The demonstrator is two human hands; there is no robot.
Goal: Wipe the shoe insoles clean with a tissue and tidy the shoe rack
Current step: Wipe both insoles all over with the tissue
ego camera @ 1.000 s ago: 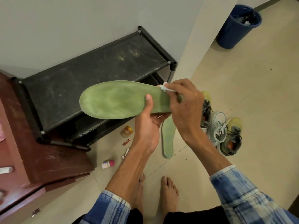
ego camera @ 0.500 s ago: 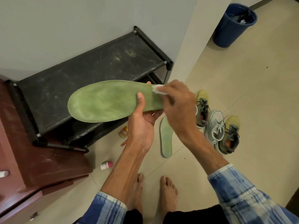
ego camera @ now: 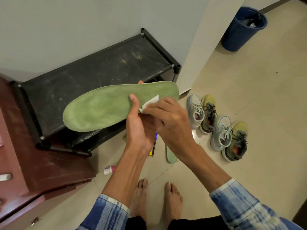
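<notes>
Green insole point(ego camera: 103, 110), gripped by the left hand point(ego camera: 141, 130) (thumb point(ego camera: 133, 103) on top), meets a tissue point(ego camera: 149, 104) pinched in the right hand point(ego camera: 172, 123).

Shoes point(ego camera: 217, 128) right; rack point(ego camera: 93, 90) left.

The lone head-worn wide-angle camera looks steeply down, close above the left hand point(ego camera: 141, 128) and right hand point(ego camera: 172, 123), with the shoe rack point(ego camera: 99, 72) ahead and floor point(ego camera: 257, 97) below.

Two insoles point(ego camera: 103, 110) point(ego camera: 170, 156), four shoes point(ego camera: 195, 112) point(ego camera: 209, 114) point(ego camera: 221, 134) point(ego camera: 236, 144), one tissue point(ego camera: 150, 103), one shoe rack point(ego camera: 93, 77), one bin point(ego camera: 239, 33).
</notes>
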